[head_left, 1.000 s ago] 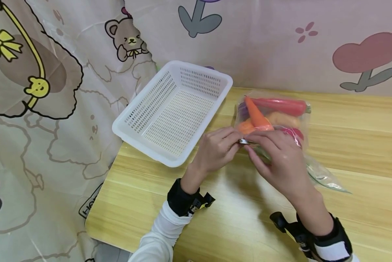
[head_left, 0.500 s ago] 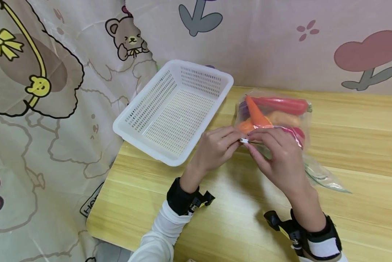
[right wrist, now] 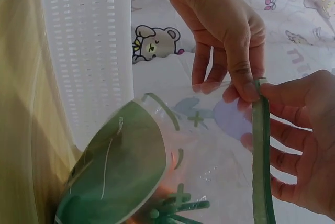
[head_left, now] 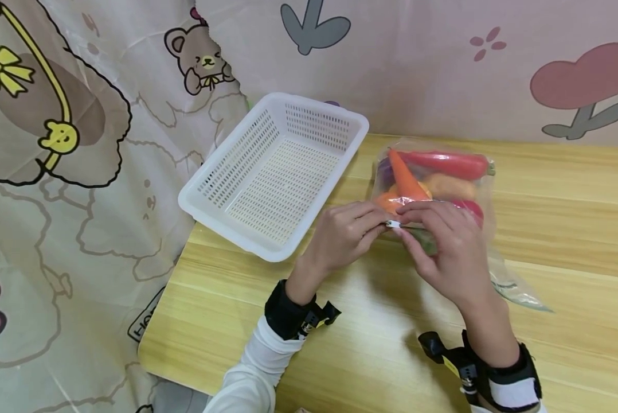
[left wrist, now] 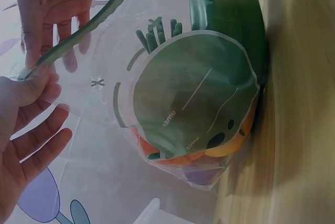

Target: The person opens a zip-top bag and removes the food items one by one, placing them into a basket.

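Note:
A clear zip bag (left wrist: 91,106) with a green sealing strip (right wrist: 260,156) stands on the table. Inside it are an orange carrot (head_left: 407,179), a long red vegetable (head_left: 453,164), a tan one (head_left: 448,186) and a dark green one (left wrist: 230,9). My left hand (head_left: 345,232) pinches one end of the strip at the bag's top corner. Beside it, my right hand (head_left: 450,252) pinches the strip with thumb and forefinger, the other fingers loosely spread behind the plastic. A small white piece (head_left: 393,223) shows between the two hands' fingertips.
Left of the bag, a white perforated basket (head_left: 275,255) sits near the table's left edge. The wooden table (head_left: 371,338) meets a patterned cloth (head_left: 407,69) at the back and left. A loose bag corner (head_left: 520,295) extends to the right.
Both hands have shifted slightly right, still pinching the strip together. The bag has moved a little right with them, while the basket stays where it was.

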A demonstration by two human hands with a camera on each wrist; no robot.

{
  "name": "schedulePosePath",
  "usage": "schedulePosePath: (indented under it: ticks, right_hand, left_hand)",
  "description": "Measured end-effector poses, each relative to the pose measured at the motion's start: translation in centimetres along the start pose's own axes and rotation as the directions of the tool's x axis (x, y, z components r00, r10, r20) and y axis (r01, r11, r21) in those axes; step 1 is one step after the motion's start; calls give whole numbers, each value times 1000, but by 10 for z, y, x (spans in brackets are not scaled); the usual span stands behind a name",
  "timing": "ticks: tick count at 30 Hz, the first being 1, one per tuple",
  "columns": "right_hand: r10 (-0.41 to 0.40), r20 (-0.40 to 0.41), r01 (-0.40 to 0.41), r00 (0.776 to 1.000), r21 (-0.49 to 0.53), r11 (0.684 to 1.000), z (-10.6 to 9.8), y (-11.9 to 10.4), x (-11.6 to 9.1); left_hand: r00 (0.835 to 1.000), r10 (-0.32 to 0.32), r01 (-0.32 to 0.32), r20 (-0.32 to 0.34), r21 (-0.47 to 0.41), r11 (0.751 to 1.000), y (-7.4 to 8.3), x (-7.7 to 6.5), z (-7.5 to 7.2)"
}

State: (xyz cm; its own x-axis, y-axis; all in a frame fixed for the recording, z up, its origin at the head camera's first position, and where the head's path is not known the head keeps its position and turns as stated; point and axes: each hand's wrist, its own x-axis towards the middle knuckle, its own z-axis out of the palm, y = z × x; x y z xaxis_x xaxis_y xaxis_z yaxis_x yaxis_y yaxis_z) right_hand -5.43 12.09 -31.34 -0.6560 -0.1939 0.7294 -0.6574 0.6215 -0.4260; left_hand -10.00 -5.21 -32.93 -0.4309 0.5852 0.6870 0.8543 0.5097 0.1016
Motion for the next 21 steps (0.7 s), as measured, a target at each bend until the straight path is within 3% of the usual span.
schedulePosePath:
  ticks: [8,21]
  right_hand:
    - [24,18,-24,1000,-48,999,-11,10,-2]
    - [55,23,-53,998,-90,995,-23,24,-6]
  left_hand:
    - [998,-48,46,-29,-50,998,-4,-3,-4]
    - [995,-85,82,-56,-47,996,-7,-3,-6]
